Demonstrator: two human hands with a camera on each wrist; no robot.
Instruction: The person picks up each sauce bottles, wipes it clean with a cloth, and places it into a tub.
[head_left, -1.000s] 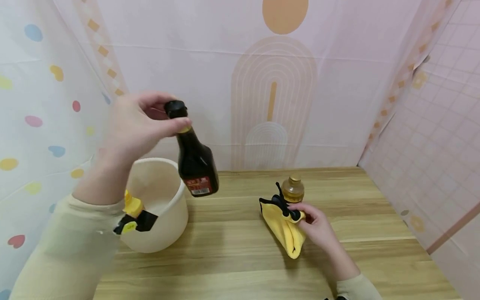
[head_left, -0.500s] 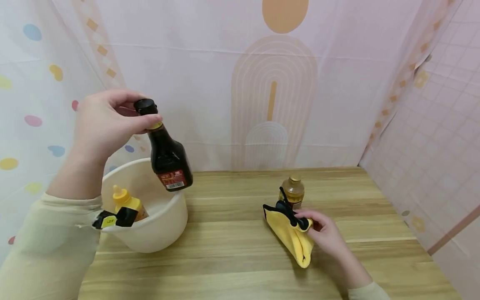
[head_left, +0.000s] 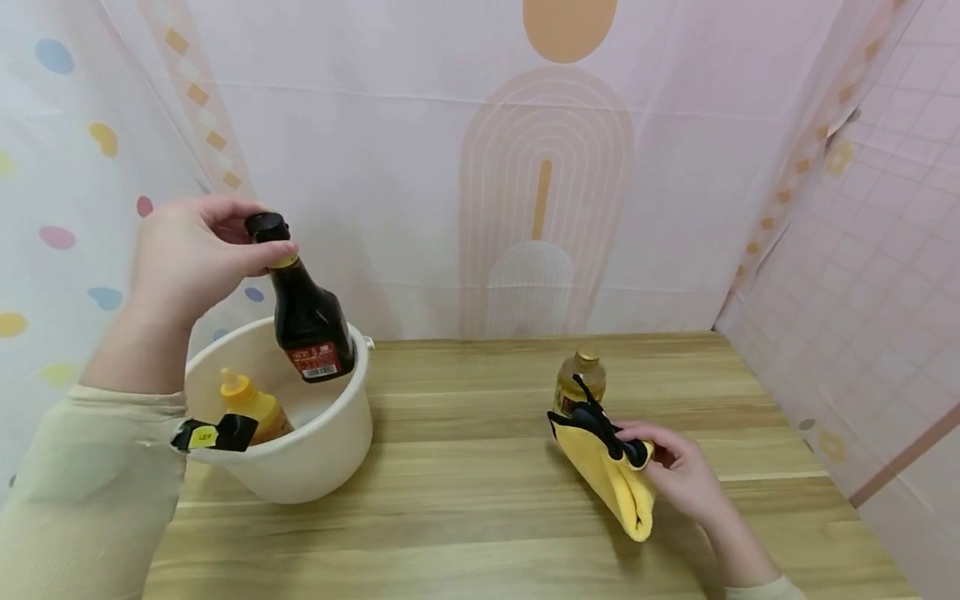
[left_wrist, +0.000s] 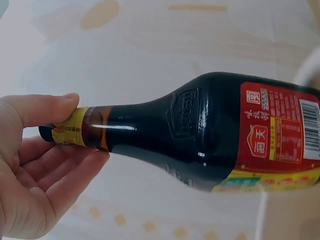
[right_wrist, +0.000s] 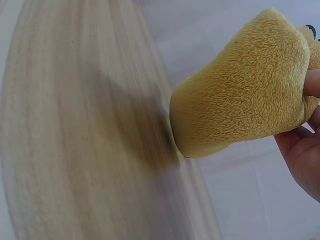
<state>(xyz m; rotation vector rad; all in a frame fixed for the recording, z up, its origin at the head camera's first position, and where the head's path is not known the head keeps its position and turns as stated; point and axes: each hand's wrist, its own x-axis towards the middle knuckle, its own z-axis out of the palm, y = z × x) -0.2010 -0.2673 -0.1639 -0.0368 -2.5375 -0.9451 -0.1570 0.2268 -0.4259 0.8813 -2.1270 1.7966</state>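
Note:
My left hand (head_left: 183, 258) grips a dark soy sauce bottle (head_left: 307, 321) by its neck, thumb in front, just below the black cap. The bottle hangs tilted over the white bucket (head_left: 330, 467), its red label facing me; the left wrist view shows the label and the yellow neck band closely. Inside the bucket leans a yellow squeeze bottle (head_left: 255, 408), partly covered by the wrist strap. My right hand (head_left: 678, 471) pinches a folded yellow towel (head_left: 600, 467) with black trim by its upper edge. In the right wrist view the fuzzy towel (right_wrist: 245, 90) hangs beside the wooden table.
A small bottle of golden liquid with a gold cap (head_left: 581, 379) stands behind the towel, its lower part hidden. The wooden table (head_left: 465, 517) ends against a patterned curtain (head_left: 405, 208) at the back and sides.
My left hand has carried the soy sauce bottle left and slightly down, over the bucket. My right hand has drawn the towel right and towards me, showing more of the golden bottle.

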